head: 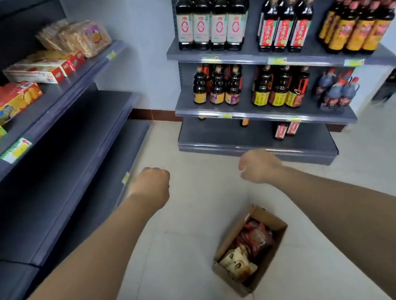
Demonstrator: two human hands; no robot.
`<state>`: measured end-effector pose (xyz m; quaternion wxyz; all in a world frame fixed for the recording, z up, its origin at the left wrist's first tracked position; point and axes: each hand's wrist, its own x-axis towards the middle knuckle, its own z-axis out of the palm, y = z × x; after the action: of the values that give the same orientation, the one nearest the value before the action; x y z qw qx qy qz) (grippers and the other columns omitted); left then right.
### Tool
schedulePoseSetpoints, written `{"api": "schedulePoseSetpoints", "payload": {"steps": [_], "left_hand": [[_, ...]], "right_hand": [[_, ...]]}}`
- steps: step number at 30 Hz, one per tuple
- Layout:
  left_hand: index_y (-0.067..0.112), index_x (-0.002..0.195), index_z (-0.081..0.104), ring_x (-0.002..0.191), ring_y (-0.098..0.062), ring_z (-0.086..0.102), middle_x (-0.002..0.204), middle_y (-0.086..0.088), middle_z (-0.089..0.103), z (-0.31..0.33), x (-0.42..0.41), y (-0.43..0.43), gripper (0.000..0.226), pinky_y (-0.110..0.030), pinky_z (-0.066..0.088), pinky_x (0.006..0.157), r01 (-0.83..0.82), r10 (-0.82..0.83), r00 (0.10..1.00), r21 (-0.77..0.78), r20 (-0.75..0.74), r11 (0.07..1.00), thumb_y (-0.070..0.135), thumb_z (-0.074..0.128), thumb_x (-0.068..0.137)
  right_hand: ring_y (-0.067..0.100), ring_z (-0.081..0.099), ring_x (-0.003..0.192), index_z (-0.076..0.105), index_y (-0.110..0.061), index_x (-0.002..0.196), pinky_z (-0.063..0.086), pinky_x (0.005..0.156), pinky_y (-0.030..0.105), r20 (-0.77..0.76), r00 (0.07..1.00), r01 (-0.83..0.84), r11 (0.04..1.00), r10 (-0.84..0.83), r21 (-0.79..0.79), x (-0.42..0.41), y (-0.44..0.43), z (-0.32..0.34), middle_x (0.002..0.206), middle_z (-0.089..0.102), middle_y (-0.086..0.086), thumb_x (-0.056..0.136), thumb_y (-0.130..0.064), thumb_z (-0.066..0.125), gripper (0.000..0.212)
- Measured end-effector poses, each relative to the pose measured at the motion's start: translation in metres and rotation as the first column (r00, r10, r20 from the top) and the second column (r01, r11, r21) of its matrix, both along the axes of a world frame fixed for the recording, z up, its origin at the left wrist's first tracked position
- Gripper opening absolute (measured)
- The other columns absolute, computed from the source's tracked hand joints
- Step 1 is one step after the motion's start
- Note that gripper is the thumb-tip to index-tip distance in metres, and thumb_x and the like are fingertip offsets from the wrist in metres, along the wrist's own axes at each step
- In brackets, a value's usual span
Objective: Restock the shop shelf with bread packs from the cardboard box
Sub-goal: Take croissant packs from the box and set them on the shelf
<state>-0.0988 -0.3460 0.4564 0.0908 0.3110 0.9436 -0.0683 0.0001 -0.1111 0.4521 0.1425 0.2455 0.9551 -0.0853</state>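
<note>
Left hand (151, 185) clenched on nothing and right hand (258, 165) loosely curled and empty, both hover above the floor, the cardboard box (228, 280) of bread packs (254, 241) lying lower, bodyward, nearer the right arm, its long axis diagonal.

Head-worn camera looks forward-down over the floor (195, 203).

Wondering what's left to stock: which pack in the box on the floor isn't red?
The cream-coloured pack at the near end of the cardboard box; the other packs, farther in, are dark red.
</note>
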Motion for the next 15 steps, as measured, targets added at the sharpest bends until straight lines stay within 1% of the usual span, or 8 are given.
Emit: {"api": "schedulePoseSetpoints", "payload": {"steps": [4, 6, 8, 12, 15], "left_hand": [[0.008, 0.107, 0.058, 0.113, -0.027, 0.051, 0.112, -0.009, 0.059, -0.036, 0.017, 0.037, 0.019, -0.034, 0.045, 0.081, 0.059, -0.059, 0.996, 0.0, 0.069, 0.998, 0.018, 0.045, 0.098], [0.009, 0.109, 0.059, 0.114, -0.026, 0.051, 0.115, -0.008, 0.06, -0.055, 0.025, 0.058, 0.021, -0.034, 0.046, 0.083, 0.075, -0.075, 0.992, 0.002, 0.099, 0.997, 0.02, 0.045, 0.098], [0.01, 0.109, 0.059, 0.115, -0.026, 0.051, 0.115, -0.007, 0.059, -0.074, 0.035, 0.079, 0.022, -0.033, 0.045, 0.082, 0.073, -0.073, 0.989, 0.007, 0.125, 0.997, 0.02, 0.044, 0.099], [0.011, 0.108, 0.06, 0.114, -0.023, 0.051, 0.114, -0.006, 0.059, -0.123, 0.055, 0.119, 0.02, -0.031, 0.043, 0.078, 0.024, -0.024, 0.982, 0.0, 0.186, 1.0, 0.019, 0.043, 0.098], [0.013, 0.107, 0.059, 0.115, -0.022, 0.051, 0.112, -0.003, 0.059, -0.165, 0.072, 0.147, 0.02, -0.03, 0.042, 0.076, 0.0, 0.006, 0.971, -0.025, 0.24, 1.0, 0.02, 0.043, 0.099]], "right_hand": [[0.026, 0.057, 0.113, 0.068, -0.017, 0.112, 0.046, 0.083, 0.031, 0.036, 0.997, 0.072, 0.996, -0.07, -0.05, 0.031, 0.031, -0.029, 0.123, 0.062, 0.004, 0.09, -0.015, 0.054, 0.026], [0.025, 0.059, 0.11, 0.069, -0.016, 0.11, 0.046, 0.079, 0.03, 0.063, 0.994, 0.092, 0.993, -0.088, -0.073, 0.042, 0.05, -0.044, 0.12, 0.063, 0.004, 0.089, -0.013, 0.054, 0.026], [0.025, 0.06, 0.106, 0.069, -0.016, 0.109, 0.046, 0.076, 0.03, 0.101, 0.991, 0.101, 0.991, -0.092, -0.087, 0.05, 0.068, -0.061, 0.117, 0.064, 0.004, 0.088, -0.013, 0.055, 0.025], [0.025, 0.06, 0.105, 0.068, -0.018, 0.11, 0.049, 0.081, 0.032, 0.16, 0.984, 0.095, 0.989, -0.077, -0.11, 0.063, 0.101, -0.099, 0.114, 0.064, 0.003, 0.088, -0.019, 0.057, 0.025], [0.024, 0.06, 0.106, 0.066, -0.018, 0.112, 0.048, 0.08, 0.032, 0.218, 0.975, 0.079, 0.989, -0.051, -0.123, 0.071, 0.122, -0.137, 0.114, 0.064, 0.002, 0.089, -0.024, 0.057, 0.026]]}}
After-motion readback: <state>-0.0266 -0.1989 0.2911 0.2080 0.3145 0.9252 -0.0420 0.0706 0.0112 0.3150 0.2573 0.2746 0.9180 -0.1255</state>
